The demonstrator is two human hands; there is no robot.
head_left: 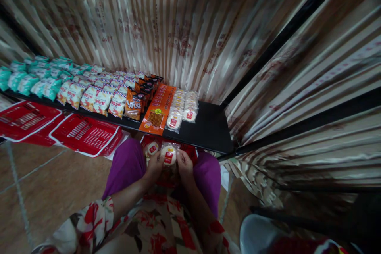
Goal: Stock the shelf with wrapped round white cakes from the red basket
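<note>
Between my hands, just in front of the shelf's edge, is a clear packet of round white rice crackers with a red label. My left hand pinches its left side, and my right hand is closed on its right edge. A similar cracker packet lies just beyond my left hand. Below the held packet, over my lap, is something red that I cannot make out clearly. On the black shelf, two rows of the same packets stand to the right of a flat orange snack bag.
Left along the shelf are orange-black bags, white striped snack bags and teal bags, several of each. Red plastic baskets sit below on the left. A striped curtain hangs behind; a pale tub stands at lower right.
</note>
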